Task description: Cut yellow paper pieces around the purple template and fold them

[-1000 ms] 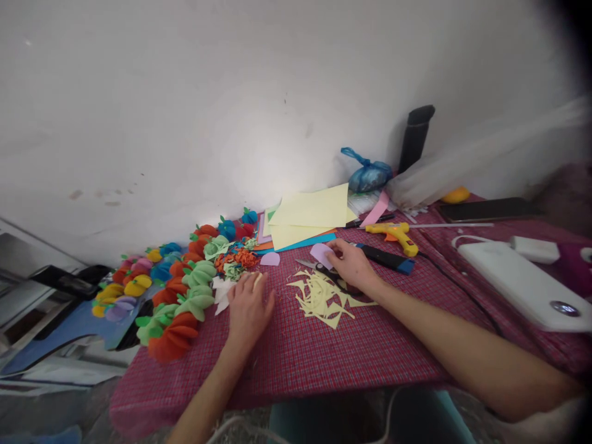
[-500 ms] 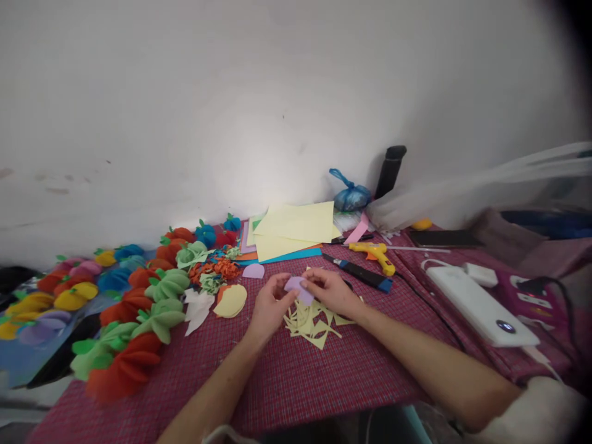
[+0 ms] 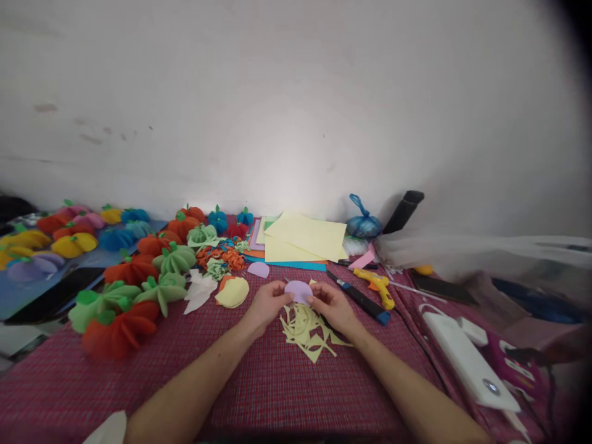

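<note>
Between my two hands is a round lilac felt or paper piece, facing me and spread flat. My left hand pinches its left edge, and my right hand grips the right edge with thumb and fingers. Just below lies a heap of pale yellow cut scraps on the checked cloth. Left of my left hand rests a stack of pale yellow rounds with an orange one showing beneath. A lilac half-round piece lies beyond it.
Several colourful felt pumpkins fill the left side. Pale yellow sheets lie at the back by the wall. To the right are a utility knife, a yellow glue gun, a white power bank and a purple power strip.
The lilac piece, folded or bent before, is now opened into a full round. Both hands have shifted slightly apart around it, and the head view has tilted and turned a little.
</note>
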A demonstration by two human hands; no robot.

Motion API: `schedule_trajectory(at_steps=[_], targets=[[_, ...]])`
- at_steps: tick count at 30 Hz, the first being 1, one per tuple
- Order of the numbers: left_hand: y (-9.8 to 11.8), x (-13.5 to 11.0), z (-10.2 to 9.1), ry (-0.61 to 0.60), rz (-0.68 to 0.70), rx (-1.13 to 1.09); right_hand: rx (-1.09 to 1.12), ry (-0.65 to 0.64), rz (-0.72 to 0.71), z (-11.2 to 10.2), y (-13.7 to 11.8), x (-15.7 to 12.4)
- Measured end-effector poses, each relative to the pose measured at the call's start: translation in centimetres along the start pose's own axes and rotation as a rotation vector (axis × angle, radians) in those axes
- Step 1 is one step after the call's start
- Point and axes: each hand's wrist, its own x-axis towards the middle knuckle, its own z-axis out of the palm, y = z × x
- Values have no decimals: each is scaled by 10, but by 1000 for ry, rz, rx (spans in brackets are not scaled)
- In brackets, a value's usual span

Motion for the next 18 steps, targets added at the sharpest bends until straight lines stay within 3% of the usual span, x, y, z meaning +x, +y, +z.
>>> schedule_trajectory(at_steps=[3, 8, 14, 18], targets=[[-4, 1, 1, 4, 28, 80, -39, 18, 41, 1, 0, -1], [-2, 16, -21, 348, 180, 183, -59, 79, 210, -2, -1, 0], [12, 28, -48, 606, 315, 75, -263, 20, 169, -9, -27, 11], [19, 33, -63, 789, 428, -14, -438, -30, 85, 7, -43, 34]])
